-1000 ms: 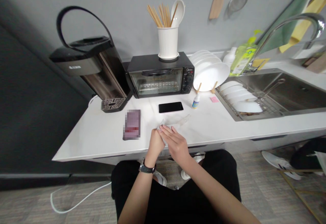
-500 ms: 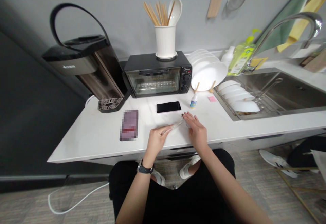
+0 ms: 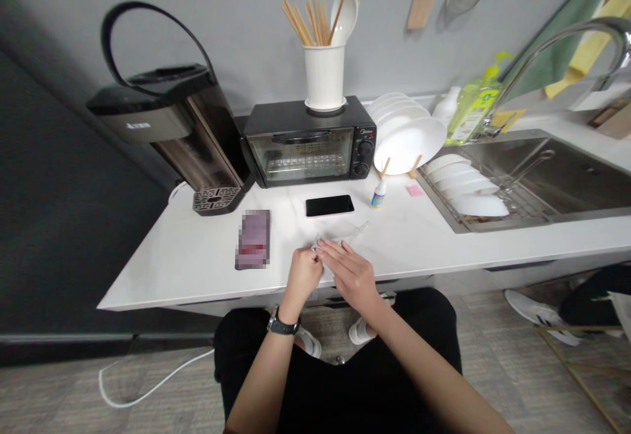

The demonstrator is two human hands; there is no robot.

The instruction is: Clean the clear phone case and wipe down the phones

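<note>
A clear plastic strip point(image 3: 345, 233) lies on the white counter point(image 3: 419, 250), running from my hands toward the far right. My left hand point(image 3: 303, 277), with a black-strapped watch point(image 3: 282, 324) on its wrist, curls around the strip's near end. My right hand point(image 3: 348, 275) lies across it, fingertips reaching over my left fingers to that same end. The hands touch each other and hide part of the strip. A black smartphone point(image 3: 329, 206) lies face up just beyond them.
A pixelated purple packet point(image 3: 253, 239), small dropper bottle point(image 3: 378, 194) and pink note point(image 3: 415, 190) sit on the counter. Behind stand a toaster oven point(image 3: 309, 144) and water dispenser point(image 3: 172, 131). A dish rack point(image 3: 463, 191) sits in the steel sink at right. Another person's white shoe point(image 3: 537, 317) shows below.
My hands were apart along the strip half a second ago. They have come back together at its near end, with my right hand moved left over my left hand.
</note>
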